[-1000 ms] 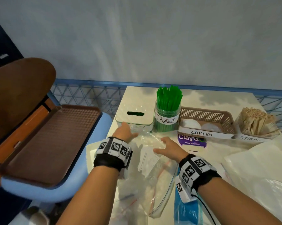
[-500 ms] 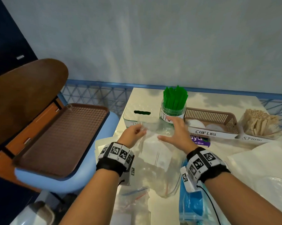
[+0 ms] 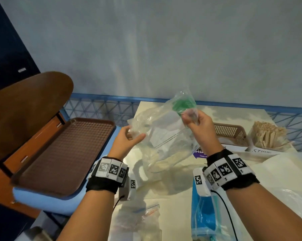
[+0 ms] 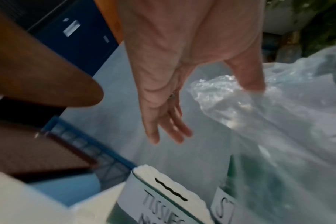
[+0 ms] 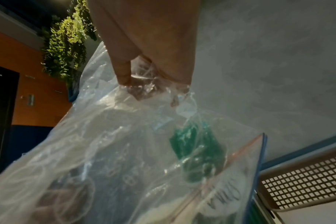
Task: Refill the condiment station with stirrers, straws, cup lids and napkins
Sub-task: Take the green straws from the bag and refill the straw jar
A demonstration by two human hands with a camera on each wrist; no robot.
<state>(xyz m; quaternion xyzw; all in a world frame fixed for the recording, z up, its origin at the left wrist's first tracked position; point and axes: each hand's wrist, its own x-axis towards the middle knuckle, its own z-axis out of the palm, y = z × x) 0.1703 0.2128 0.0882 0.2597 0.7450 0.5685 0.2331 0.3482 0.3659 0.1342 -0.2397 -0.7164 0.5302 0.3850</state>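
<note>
A clear zip bag (image 3: 165, 146) with white folded paper inside hangs above the table between both hands. My left hand (image 3: 134, 134) pinches its left corner; in the left wrist view the thumb (image 4: 253, 81) presses into the plastic while the other fingers stretch out. My right hand (image 3: 190, 117) grips the bag's upper right corner, bunching the plastic (image 5: 144, 89). The green straws (image 3: 181, 103) show through the bag. The white tissue box (image 4: 163, 189), labelled TISSUES, stands just below my left hand. The cup lids basket (image 3: 230, 134) and the wooden stirrers (image 3: 268, 134) stand at the right.
A brown tray (image 3: 68, 153) lies on the blue chair seat at the left. More zip bags (image 3: 138, 220) and a blue packet (image 3: 204, 216) lie on the near table (image 3: 172, 188). A purple pack (image 3: 199, 153) sits before the basket. White sheets cover the right side.
Both hands have lifted the bag off the table to in front of the straws. My right hand went from lying flat to gripping the bag's top corner.
</note>
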